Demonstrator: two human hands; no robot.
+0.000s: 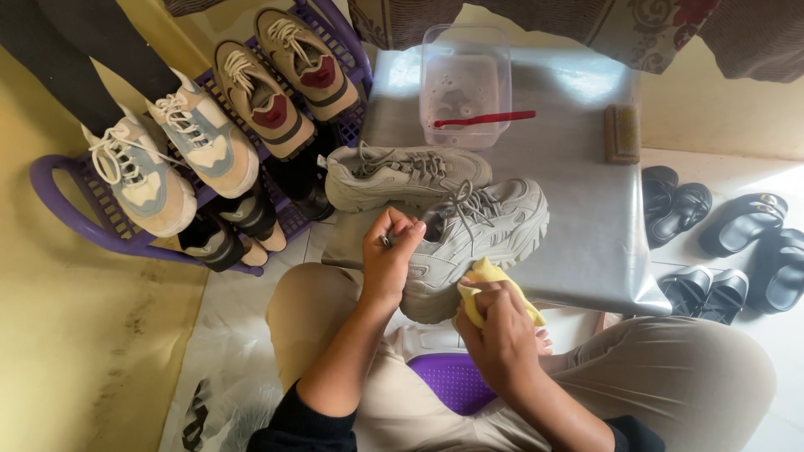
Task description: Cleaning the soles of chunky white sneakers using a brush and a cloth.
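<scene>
A: Fingers (394, 230) of the left hand (387, 264) pinched narrow on the collar of the chunky grey lace-up sneaker (481, 234), thumb pressed inside the opening; probably gripped so to steady it against rubbing.

B: And the right hand (501, 335)?

A: Curled tight round a folded yellow cloth (490, 280), pressed to the sneaker's heel side, just below and right of the left fingertips. Wrist bent inward, forearm rising from the lap.

B: Resting where, the sneaker?

A: Tipped on its side at the near edge of the low grey-covered table (586, 209), half over the knees (easier reach, likely). Matching grey sneaker (402, 176) just beyond the left fingers, upright.

B: Further off?

A: Clear plastic tub of cloudy water (466, 84) with a red-handled brush (486, 119) across it, well beyond. Purple plastic shoe rack (67, 213) away to the left.
</scene>
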